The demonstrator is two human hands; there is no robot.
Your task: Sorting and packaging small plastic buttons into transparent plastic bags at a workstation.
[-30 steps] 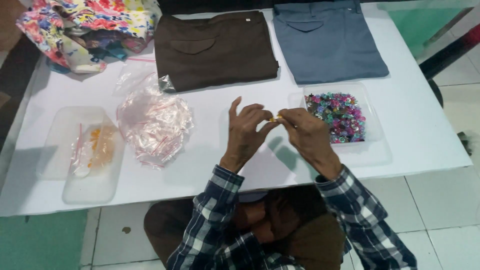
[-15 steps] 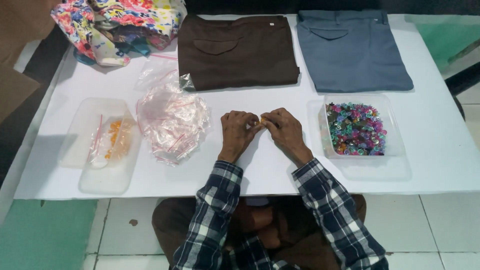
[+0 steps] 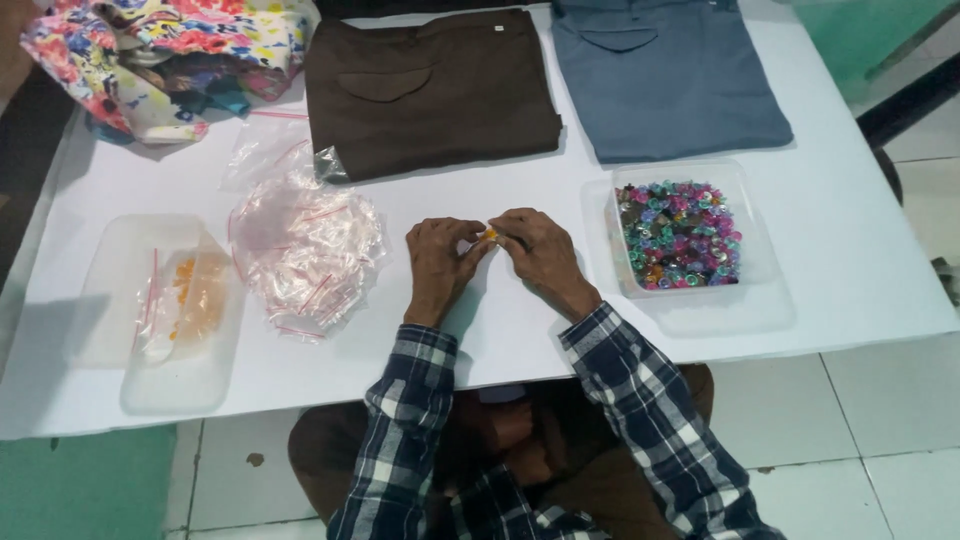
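Your left hand (image 3: 440,262) and right hand (image 3: 541,257) are sitting low on the white surface (image 3: 850,250) now, meeting in the middle, and both are pinching the same tiny orange bead (image 3: 490,234) between thumb and fingertips. So each grip is pressed together on that one piece. A second ago you were holding your hands up off the surface with the bead raised; half a second ago you were already bringing them down, and now they're resting flat, pretty much in that same spot.

The bead is sitting right between your two hands, just above the surface, near the centre.

Nothing else is really shifting. The clear tray of mixed colourful beads (image 3: 680,235) is lying just beside your right hand, same as before. The heap of small clear zip bags (image 3: 305,250) is sitting just left of your left hand, and further left the other clear tray (image 3: 160,300) is holding a bag with orange pieces in it. Along the far edge the folded brown trousers (image 3: 430,90) and folded grey-blue trousers (image 3: 670,75) are lying side by side, with the flowery cloth bundle (image 3: 160,50) in the far left corner. The view is just looking a bit closer.
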